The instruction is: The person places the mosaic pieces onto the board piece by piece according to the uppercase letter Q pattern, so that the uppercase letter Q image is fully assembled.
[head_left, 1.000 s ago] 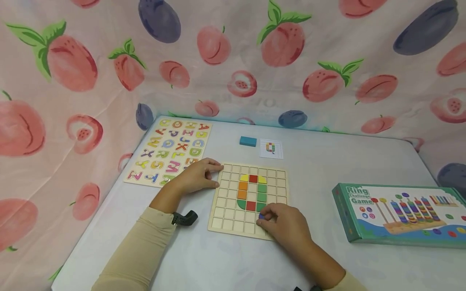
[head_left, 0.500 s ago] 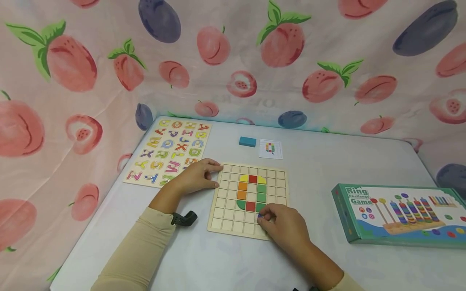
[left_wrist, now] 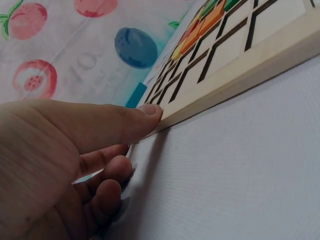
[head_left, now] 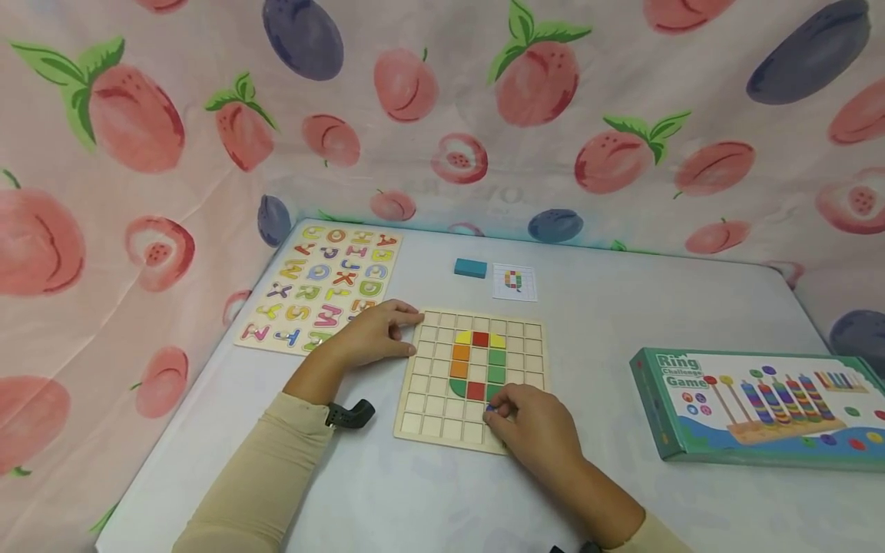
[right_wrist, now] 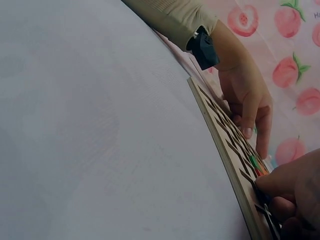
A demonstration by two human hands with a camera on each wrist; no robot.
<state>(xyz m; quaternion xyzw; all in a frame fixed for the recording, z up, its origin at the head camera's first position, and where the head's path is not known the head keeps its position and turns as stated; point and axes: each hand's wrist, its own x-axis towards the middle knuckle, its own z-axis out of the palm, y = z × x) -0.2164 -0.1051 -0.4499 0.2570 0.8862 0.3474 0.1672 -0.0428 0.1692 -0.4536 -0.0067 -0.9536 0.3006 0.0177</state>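
Note:
A wooden grid board (head_left: pixel 434 405) lies in the middle of the table. In its cells, red, yellow, orange and green tiles form a ring; one red tile (head_left: pixel 475 392) sits at the bottom. My right hand (head_left: pixel 539 426) pinches a small blue tile (head_left: pixel 490 408) between thumb and forefinger over the board's lower right, just below a green tile. Fingers hide most of the blue tile. My left hand (head_left: pixel 373 334) rests against the board's left edge; in the left wrist view its thumb (left_wrist: pixel 145 117) touches the wooden rim and the other fingers bend loosely underneath.
Behind the board are a teal block (head_left: pixel 471 268) and a pattern card (head_left: pixel 514 283) with a similar coloured ring. An alphabet puzzle board (head_left: pixel 325 286) lies at the back left, partly behind the left hand. A Ring Challenge Game box (head_left: pixel 767 407) lies on the right.
My right hand has shifted slightly left and up across the board with the blue tile. The left hand stays at the board's edge.

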